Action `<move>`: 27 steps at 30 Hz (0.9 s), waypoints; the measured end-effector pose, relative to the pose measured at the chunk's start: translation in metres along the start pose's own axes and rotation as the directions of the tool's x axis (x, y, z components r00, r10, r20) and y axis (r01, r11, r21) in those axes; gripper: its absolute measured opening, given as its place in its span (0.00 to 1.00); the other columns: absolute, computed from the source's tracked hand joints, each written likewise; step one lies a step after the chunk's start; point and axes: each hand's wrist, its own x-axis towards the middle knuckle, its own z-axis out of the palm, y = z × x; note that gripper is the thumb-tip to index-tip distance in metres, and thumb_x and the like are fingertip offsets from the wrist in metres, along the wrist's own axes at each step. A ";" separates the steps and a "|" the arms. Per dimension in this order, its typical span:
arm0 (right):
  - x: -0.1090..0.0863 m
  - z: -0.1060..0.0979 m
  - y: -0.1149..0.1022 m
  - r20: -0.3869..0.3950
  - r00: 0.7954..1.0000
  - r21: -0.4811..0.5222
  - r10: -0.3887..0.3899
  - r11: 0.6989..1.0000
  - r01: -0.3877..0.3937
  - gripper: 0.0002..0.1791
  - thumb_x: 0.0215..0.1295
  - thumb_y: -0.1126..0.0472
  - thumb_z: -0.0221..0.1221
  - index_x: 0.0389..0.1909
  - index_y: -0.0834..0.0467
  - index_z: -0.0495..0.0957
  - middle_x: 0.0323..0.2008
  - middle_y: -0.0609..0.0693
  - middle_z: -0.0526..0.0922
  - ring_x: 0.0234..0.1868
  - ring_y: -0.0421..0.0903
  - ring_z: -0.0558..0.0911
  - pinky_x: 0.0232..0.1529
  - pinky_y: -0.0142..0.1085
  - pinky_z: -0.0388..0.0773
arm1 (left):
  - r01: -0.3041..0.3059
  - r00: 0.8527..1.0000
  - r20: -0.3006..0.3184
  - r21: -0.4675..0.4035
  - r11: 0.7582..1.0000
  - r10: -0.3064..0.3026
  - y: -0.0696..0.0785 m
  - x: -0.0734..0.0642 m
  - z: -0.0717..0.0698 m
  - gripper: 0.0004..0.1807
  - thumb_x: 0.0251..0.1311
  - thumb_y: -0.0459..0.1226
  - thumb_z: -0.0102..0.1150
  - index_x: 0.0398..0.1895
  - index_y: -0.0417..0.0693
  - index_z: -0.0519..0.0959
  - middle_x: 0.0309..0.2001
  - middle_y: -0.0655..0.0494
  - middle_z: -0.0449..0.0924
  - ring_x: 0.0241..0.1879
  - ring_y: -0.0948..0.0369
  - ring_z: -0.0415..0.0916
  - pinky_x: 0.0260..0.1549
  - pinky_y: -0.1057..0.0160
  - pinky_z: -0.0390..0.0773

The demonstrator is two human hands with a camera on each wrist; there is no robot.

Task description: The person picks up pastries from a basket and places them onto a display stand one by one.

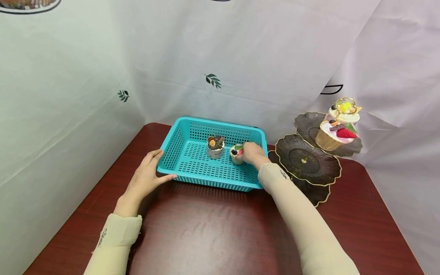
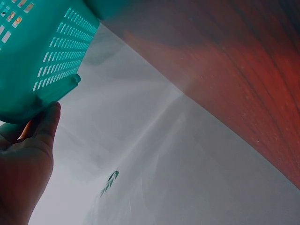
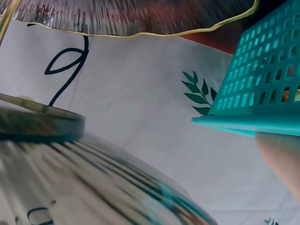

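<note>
A teal plastic basket (image 1: 213,181) with perforated walls stands on the table. Inside it, a small dessert cup (image 1: 237,160) topped with dark berries and a red and green garnish is pinched by my right hand (image 1: 252,154). My right fingertips are partly hidden behind the hand. Left of that cup stands a second dessert cup (image 1: 215,152), with cookie and chocolate pieces on top. At the basket's near left corner, my left hand (image 1: 146,175) touches the rim with spread fingers, thumb along the front edge. In the left wrist view, its fingers (image 2: 50,122) meet the rim.
Dark scalloped plates (image 1: 295,168) with gold edges stand right of the basket, beside my right forearm. One plate bears a fruit-topped cupcake (image 1: 330,139) and another behind it. White patterned cloth (image 1: 240,57) hangs behind the dark red table (image 1: 206,229).
</note>
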 end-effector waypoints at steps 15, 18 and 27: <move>0.004 0.005 0.005 -0.020 0.999 0.014 -0.036 0.999 0.036 0.24 0.58 0.44 0.64 0.42 0.61 0.79 0.35 0.55 0.82 0.30 0.47 0.78 0.25 0.35 0.72 | 0.004 1.000 0.011 0.005 1.000 -0.004 -0.001 0.000 0.000 0.54 0.46 0.54 0.73 0.69 0.32 0.60 0.69 0.39 0.59 0.67 0.44 0.58 0.57 0.40 0.72; 0.004 0.005 0.006 -0.018 0.999 0.021 -0.035 0.999 0.035 0.24 0.58 0.44 0.64 0.43 0.61 0.79 0.35 0.55 0.82 0.30 0.47 0.78 0.26 0.34 0.72 | 0.004 1.000 0.011 0.002 1.000 -0.004 0.000 0.000 0.000 0.53 0.46 0.53 0.73 0.69 0.31 0.60 0.69 0.39 0.59 0.67 0.44 0.58 0.58 0.40 0.72; 0.000 0.002 0.003 -0.035 0.999 0.032 -0.036 0.999 0.037 0.22 0.58 0.44 0.64 0.39 0.61 0.80 0.33 0.55 0.83 0.28 0.46 0.77 0.25 0.35 0.71 | 0.001 1.000 0.007 0.009 1.000 -0.001 0.000 0.000 -0.001 0.52 0.47 0.51 0.73 0.69 0.30 0.61 0.68 0.37 0.59 0.67 0.43 0.58 0.59 0.40 0.71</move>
